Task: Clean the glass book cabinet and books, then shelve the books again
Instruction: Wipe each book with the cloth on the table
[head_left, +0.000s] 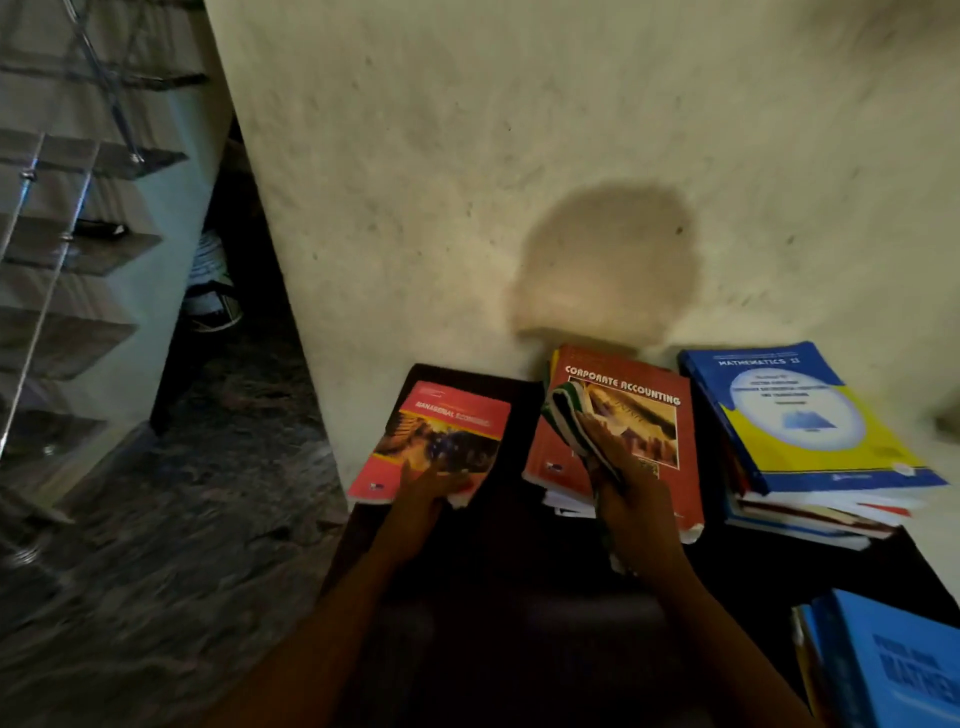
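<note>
My left hand (428, 491) grips the near edge of a red Managerial Economics book (441, 431), lifted a little above a dark surface (519, 597). My right hand (631, 483) holds a green and white striped cloth (569, 415) against the cover of a red Corporate Accounting book (644, 405), which tops a small pile. To the right lies a stack topped by a blue and yellow Mathematics book (800, 415). The glass cabinet (62, 249) with glass shelves stands at the far left, blurred.
A cream wall (519, 182) rises right behind the books. Another blue book (893, 665) lies at the bottom right corner. A dark patterned floor (182, 519) spreads between the cabinet and the dark surface. A striped object (210, 280) sits in the shadowed gap beside the cabinet.
</note>
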